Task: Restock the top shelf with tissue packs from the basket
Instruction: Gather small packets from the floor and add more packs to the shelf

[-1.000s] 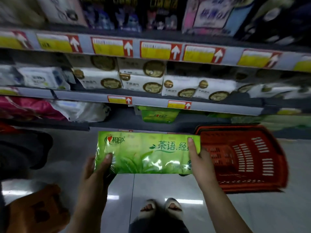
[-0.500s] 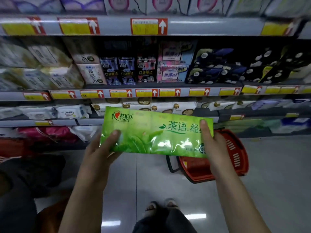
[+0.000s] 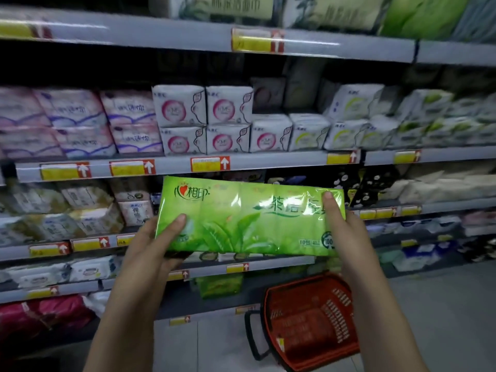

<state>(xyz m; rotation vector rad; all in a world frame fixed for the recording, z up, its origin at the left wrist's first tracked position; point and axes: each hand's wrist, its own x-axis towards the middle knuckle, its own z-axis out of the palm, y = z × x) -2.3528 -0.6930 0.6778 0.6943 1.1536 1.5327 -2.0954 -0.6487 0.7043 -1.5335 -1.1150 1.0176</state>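
Both hands, left (image 3: 158,245) and right (image 3: 346,229), clamp the ends of the glossy green plastic tissue pack (image 3: 249,216), long axis level; the grey metal top shelf (image 3: 161,36) lies well above.

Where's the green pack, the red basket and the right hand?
green pack (image 3: 249,218): head view, middle of its front.
red basket (image 3: 336,322): head view, slotted side wall.
right hand (image 3: 349,234): head view, back of the hand.

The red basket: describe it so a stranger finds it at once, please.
From the shelves, drop to the floor at lower right. The red basket sits there, below the right hand. Only it is slotted plastic with a black handle.
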